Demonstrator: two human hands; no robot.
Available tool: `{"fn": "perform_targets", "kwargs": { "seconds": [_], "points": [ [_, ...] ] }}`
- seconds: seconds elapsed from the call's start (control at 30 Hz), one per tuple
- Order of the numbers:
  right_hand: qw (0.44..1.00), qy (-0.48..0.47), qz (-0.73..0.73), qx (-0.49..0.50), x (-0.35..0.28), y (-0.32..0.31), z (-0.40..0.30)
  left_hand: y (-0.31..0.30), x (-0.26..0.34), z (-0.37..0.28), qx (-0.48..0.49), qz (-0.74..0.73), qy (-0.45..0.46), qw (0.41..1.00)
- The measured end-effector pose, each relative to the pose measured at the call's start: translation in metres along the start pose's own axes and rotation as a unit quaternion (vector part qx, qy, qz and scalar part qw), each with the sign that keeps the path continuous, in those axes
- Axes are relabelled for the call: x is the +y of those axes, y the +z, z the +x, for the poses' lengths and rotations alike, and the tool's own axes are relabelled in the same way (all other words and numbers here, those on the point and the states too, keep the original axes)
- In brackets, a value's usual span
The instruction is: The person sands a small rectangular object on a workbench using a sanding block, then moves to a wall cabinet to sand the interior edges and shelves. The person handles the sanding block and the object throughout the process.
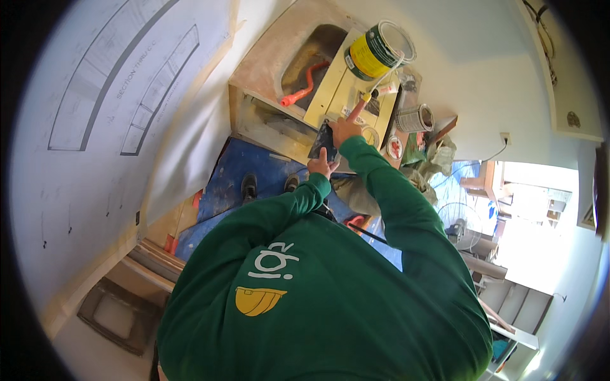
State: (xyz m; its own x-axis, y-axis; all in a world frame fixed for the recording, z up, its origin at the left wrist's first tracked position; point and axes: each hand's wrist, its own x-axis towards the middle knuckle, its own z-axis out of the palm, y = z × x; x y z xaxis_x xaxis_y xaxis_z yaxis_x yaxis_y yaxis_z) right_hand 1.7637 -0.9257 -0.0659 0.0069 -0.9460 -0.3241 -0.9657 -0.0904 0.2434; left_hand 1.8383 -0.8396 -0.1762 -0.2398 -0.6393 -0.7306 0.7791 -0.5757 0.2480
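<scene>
My left hand [322,166] holds the lower end of a dark, smudged flat plate [325,141], its thumb lying on the face. Just above and to the right is my right hand [345,129], index finger stretched out and other fingers curled by the plate's upper edge; whether they grip it is hidden. A yellow piece [366,97] shows at that fingertip. Beyond it, a small white and red tube [387,89] with a black cap lies on a pale yellow board [329,97]. A roll of tape [370,135] sits beside my right hand.
A large green and yellow can [374,50] stands on the board. Left of it, an orange-red tube [310,83] lies in a sink-like recess. An open metal can [413,118] and a round tub with red stuff [395,147] are at right. Blue sheeting [238,164] covers the floor.
</scene>
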Motion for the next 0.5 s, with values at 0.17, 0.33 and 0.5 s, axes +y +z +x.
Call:
{"fn": "perform_targets", "kwargs": {
  "seconds": [0.17, 0.33, 0.5],
  "points": [
    [0.999, 0.013, 0.009, -0.03, -0.002, -0.006, -0.001, 0.003, 0.001, -0.001, 0.019, 0.002, 0.006, 1.0],
    [0.999, 0.016, 0.027, -0.016, 0.002, -0.011, 0.005, -0.001, 0.001, 0.0, 0.002, 0.015, -0.003, 1.0],
    [0.999, 0.019, 0.034, 0.002, 0.005, -0.001, 0.008, 0.0, -0.002, 0.005, 0.01, 0.001, -0.008, 1.0]
  ]
}}
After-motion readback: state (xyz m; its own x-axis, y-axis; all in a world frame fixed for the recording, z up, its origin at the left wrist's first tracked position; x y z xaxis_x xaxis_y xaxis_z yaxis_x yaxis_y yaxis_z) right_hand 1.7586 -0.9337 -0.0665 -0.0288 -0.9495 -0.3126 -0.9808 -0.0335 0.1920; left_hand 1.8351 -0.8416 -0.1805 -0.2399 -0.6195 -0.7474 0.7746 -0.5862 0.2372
